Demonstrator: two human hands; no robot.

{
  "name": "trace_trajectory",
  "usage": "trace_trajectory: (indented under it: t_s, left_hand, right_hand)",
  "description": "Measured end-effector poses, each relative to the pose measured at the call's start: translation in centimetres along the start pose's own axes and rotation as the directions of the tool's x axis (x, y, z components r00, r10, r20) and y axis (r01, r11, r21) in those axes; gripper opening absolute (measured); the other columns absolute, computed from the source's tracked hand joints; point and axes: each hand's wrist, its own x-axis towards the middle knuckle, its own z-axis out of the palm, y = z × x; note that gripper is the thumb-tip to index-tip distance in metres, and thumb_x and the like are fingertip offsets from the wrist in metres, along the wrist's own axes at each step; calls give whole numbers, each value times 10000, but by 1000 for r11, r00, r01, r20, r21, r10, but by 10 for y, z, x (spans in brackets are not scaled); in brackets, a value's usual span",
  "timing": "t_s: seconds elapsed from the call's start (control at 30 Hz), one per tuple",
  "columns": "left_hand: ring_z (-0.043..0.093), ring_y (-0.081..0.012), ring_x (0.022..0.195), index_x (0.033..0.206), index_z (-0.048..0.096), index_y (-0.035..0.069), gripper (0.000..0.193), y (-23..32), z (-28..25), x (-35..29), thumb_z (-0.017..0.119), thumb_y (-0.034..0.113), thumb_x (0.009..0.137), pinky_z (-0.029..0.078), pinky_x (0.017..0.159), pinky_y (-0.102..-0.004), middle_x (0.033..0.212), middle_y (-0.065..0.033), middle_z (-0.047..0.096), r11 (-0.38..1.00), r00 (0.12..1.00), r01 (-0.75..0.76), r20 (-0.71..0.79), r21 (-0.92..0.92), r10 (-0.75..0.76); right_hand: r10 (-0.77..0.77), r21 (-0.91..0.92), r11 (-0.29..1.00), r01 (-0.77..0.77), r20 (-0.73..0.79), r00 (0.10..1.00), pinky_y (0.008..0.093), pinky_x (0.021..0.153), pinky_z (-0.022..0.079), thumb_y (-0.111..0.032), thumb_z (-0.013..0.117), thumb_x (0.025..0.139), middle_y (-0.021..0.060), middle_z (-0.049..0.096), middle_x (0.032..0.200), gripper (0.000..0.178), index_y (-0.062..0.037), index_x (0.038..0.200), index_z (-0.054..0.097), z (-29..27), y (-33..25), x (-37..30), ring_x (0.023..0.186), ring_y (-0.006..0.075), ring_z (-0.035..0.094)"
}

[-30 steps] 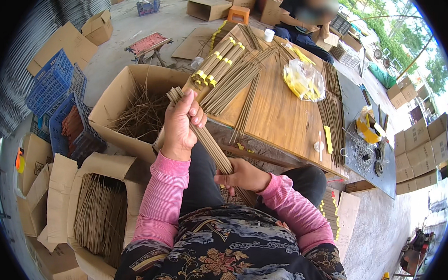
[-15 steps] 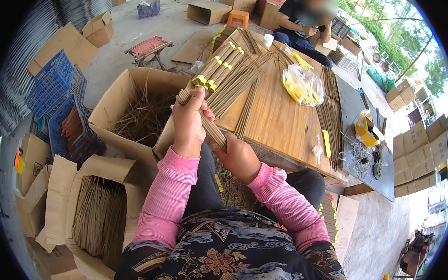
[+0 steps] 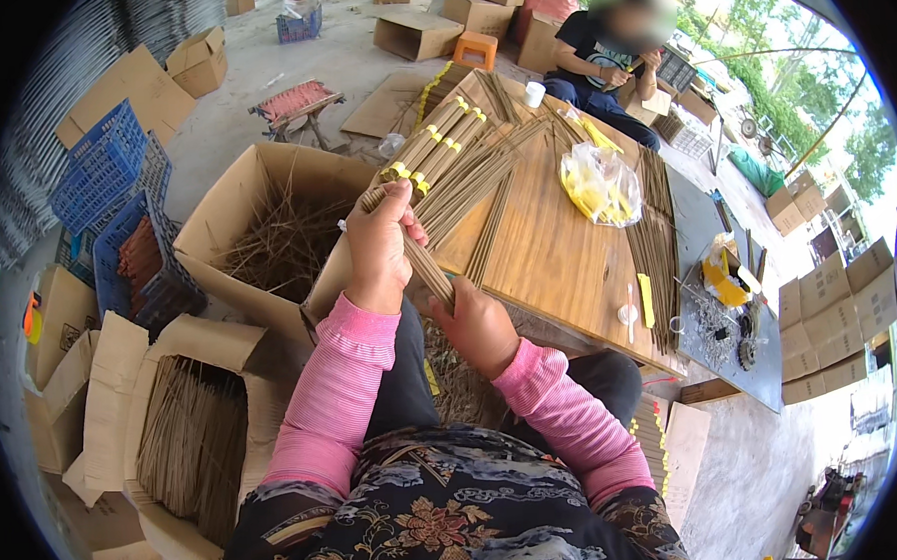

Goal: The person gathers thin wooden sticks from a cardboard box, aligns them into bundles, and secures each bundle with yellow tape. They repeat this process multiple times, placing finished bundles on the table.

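Observation:
Between my hands slants a bundle of thin brown sticks (image 3: 423, 265), its upper end by my left hand and its lower end by my right. My left hand (image 3: 379, 233) wraps round the upper part, fingers closed. Lower down, my right hand (image 3: 473, 319) grips the bundle near its other end, the thumb along the sticks. Just beyond my left hand, several stick bundles bound with yellow bands (image 3: 433, 146) lie on the wooden table (image 3: 552, 245). Beside them spreads a heap of loose sticks (image 3: 474, 184).
A clear bag of yellow strips (image 3: 601, 185) and a white cup (image 3: 533, 94) stand on the table. Left of me are a carton of tangled sticks (image 3: 276, 222), a carton of upright sticks (image 3: 190, 441) and blue crates (image 3: 113, 164). Across the table sits another person (image 3: 604, 63).
My hands keep hold of the stick bundle in nearly the same place. The view has shifted slightly. The person across the table has raised their head and moved their hands.

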Motion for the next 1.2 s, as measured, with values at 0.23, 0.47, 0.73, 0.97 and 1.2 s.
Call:
trace_trajectory:
  t_s: [0.23, 0.47, 0.73, 0.97, 1.2]
  left_hand:
    - [378, -80, 398, 864, 533, 66, 128, 17, -9, 5, 568, 187, 838, 336, 392, -230, 519, 36, 393, 951, 880, 198, 470, -239, -65]
    - [388, -92, 382, 842, 522, 36, 161, 16, 4, -2, 598, 176, 816, 357, 364, -247, 525, 8, 416, 997, 998, -64, -2, 45, 65]
    - [403, -77, 442, 939, 548, 26, 237, 24, -10, 10, 599, 225, 822, 361, 434, -225, 563, 31, 432, 987, 989, 80, 137, -140, -61]
    - [352, -43, 405, 977, 541, 26, 263, 19, -20, -2, 525, 267, 873, 325, 396, -194, 523, 56, 393, 960, 928, 214, 344, -181, -143]
    - [372, -70, 414, 850, 547, 71, 195, 42, -15, 7, 623, 244, 802, 320, 406, -232, 515, 46, 393, 997, 997, -77, -28, 4, 77]
  right_hand:
    - [-8, 600, 372, -708, 765, 644, 212, 355, 342, -219, 542, 862, -15, 424, 508, 187, -55, 836, 456, -35, -18, 3, 373, 74, 403]
    - [30, 13, 999, -30, -6, 1000, 360, 424, 434, -230, 622, 778, 148, 504, 522, 302, 8, 781, 436, -1, -6, -9, 462, 299, 551]
    - [156, 446, 828, -339, 398, 904, 307, 364, 390, -217, 577, 826, 73, 460, 493, 276, -37, 693, 414, -15, -13, -21, 377, 202, 461]
    - [129, 568, 461, -682, 717, 685, 227, 348, 362, -203, 580, 834, -19, 408, 509, 237, -68, 727, 418, -26, -19, -25, 379, 78, 405]
    - [79, 44, 996, -83, 89, 993, 356, 425, 426, -245, 617, 785, 137, 480, 539, 286, -20, 787, 441, 2, 1, -46, 404, 197, 479]
